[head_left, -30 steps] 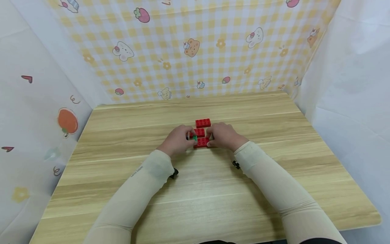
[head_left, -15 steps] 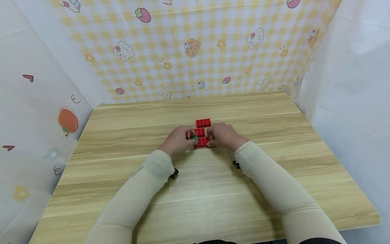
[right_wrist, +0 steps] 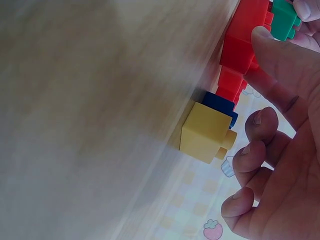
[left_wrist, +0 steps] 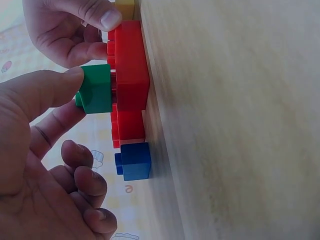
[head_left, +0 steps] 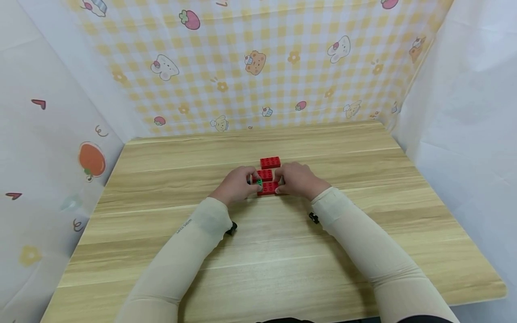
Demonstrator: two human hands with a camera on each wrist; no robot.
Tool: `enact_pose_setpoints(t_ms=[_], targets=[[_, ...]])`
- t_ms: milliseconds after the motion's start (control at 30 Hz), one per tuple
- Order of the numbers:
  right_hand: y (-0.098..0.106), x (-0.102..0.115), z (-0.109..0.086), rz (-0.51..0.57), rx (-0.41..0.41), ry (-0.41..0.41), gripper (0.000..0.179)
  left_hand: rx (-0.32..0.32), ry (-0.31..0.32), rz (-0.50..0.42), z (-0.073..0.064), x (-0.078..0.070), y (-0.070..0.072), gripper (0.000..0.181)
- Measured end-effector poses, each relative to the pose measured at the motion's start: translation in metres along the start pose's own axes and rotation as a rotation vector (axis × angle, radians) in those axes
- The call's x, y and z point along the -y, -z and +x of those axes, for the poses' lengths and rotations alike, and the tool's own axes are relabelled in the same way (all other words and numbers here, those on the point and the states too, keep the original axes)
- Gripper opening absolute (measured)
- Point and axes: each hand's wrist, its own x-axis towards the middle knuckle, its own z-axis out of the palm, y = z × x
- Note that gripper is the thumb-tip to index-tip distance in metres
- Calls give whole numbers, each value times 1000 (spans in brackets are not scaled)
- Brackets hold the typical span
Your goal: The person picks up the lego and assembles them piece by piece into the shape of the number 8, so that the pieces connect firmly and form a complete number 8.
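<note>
Between thumb and index finger, my left hand (head_left: 236, 185) pinches a small green toy block (left_wrist: 96, 90). That block sits over the left end of the nearest red toy block (left_wrist: 132, 65), whose studs show between the two. My right hand (head_left: 299, 180) grips the right end of this red block with thumb and index finger; its other fingers are loosely curled. Farther back on the wooden table lie a middle red block (head_left: 264, 175) and a far red block (head_left: 270, 162), roughly in line.
Beyond the left hand's fingers, a blue block (left_wrist: 136, 162) stands on the table (head_left: 258, 269). A yellow block (right_wrist: 204, 132) and a dark blue block (right_wrist: 217, 103) are near the right hand. A checked cloth (head_left: 226, 54) hangs behind the table.
</note>
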Motion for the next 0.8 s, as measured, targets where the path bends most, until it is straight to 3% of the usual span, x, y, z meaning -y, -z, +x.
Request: enact_pose_setpoints(t_ms=[800], targets=[[2, -1, 2, 6, 26, -3, 21, 7, 20, 0, 1, 1, -3, 15]])
